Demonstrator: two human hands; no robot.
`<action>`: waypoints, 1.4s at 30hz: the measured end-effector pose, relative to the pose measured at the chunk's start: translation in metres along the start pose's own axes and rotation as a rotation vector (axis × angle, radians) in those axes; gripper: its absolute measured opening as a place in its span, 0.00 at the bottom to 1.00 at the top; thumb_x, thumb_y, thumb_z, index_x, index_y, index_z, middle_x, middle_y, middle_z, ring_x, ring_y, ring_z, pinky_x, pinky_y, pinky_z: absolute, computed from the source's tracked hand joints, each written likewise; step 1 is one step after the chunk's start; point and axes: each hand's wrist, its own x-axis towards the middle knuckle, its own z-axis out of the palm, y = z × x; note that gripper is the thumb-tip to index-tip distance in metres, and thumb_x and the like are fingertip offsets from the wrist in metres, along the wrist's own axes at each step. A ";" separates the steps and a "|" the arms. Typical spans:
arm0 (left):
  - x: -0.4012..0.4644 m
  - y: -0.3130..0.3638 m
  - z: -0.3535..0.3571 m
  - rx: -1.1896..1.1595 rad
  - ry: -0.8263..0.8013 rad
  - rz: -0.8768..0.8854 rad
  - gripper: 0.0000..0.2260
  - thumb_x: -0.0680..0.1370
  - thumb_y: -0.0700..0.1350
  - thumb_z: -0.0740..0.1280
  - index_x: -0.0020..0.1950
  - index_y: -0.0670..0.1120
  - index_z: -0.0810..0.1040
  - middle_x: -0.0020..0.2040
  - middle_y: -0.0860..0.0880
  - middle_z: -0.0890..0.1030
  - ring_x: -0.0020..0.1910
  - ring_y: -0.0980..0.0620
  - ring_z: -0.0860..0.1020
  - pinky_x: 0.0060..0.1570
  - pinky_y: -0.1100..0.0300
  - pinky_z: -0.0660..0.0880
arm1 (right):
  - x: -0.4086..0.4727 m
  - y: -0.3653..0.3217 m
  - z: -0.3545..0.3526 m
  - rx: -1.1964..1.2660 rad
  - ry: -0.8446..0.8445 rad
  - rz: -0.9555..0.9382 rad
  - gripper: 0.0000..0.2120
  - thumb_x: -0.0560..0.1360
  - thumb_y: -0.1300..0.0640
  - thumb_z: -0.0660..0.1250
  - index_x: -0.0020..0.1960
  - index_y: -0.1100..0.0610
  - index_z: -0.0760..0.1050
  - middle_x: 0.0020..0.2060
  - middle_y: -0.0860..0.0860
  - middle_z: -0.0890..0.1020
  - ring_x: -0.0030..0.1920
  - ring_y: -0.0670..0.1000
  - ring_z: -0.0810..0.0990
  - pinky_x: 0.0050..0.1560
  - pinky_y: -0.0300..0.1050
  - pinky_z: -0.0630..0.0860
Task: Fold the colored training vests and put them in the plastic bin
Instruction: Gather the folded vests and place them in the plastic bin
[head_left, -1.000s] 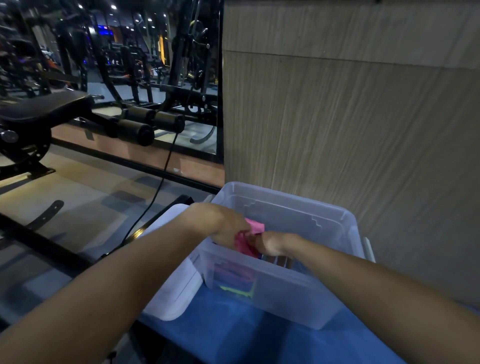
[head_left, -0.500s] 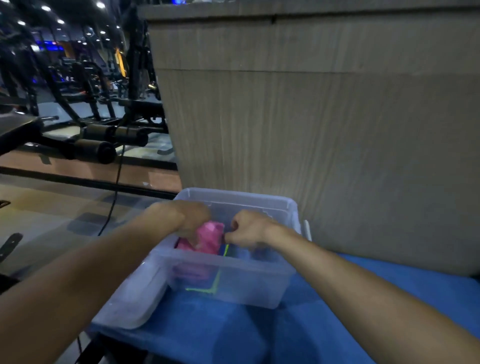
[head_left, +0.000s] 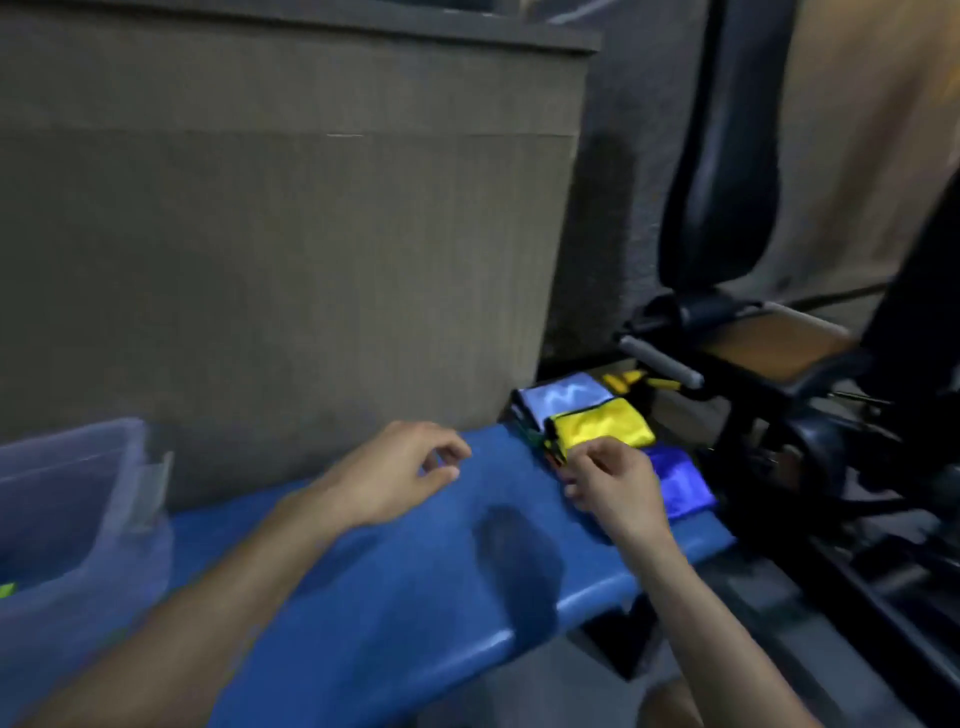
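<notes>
The clear plastic bin (head_left: 78, 525) stands at the left end of the blue bench (head_left: 395, 582), with a scrap of green vest (head_left: 5, 590) showing inside. Folded vests lie stacked at the bench's right end: a yellow vest (head_left: 602, 426) on top, a pale blue vest (head_left: 563, 397) behind it and a deep blue vest (head_left: 678, 486) to the right. My right hand (head_left: 613, 486) curls its fingers on the yellow vest's near edge. My left hand (head_left: 400, 467) hovers over the bench, loosely curled and holding nothing.
A wood-grain panel (head_left: 285, 249) rises right behind the bench. A black gym machine (head_left: 779, 374) with a grey handle and brown pad crowds the right side, close to the vests. A small yellow object (head_left: 631, 380) lies behind the stack.
Both hands have left the bin and the pink vest stays behind in it. The view swung right; my right hand has reached the vest stack and my left hand trails over the bench.
</notes>
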 end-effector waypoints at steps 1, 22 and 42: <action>0.016 0.009 0.023 -0.029 -0.031 0.007 0.10 0.80 0.43 0.69 0.61 0.49 0.83 0.54 0.55 0.84 0.49 0.58 0.81 0.53 0.65 0.76 | 0.006 0.022 -0.030 0.002 0.084 0.064 0.07 0.74 0.61 0.68 0.38 0.56 0.79 0.30 0.51 0.83 0.31 0.51 0.82 0.37 0.57 0.82; 0.183 0.018 0.172 0.406 -0.162 0.110 0.38 0.72 0.47 0.73 0.80 0.55 0.61 0.79 0.51 0.58 0.75 0.46 0.56 0.69 0.51 0.64 | 0.076 0.086 -0.068 0.456 0.209 0.636 0.13 0.71 0.54 0.79 0.48 0.56 0.78 0.40 0.51 0.80 0.41 0.49 0.78 0.41 0.48 0.79; 0.210 -0.040 0.171 -0.393 0.305 -0.266 0.06 0.79 0.43 0.71 0.55 0.47 0.83 0.53 0.48 0.79 0.51 0.48 0.80 0.56 0.57 0.76 | 0.141 0.096 -0.028 0.309 0.120 0.575 0.11 0.78 0.51 0.72 0.52 0.59 0.78 0.52 0.62 0.84 0.49 0.61 0.85 0.31 0.49 0.82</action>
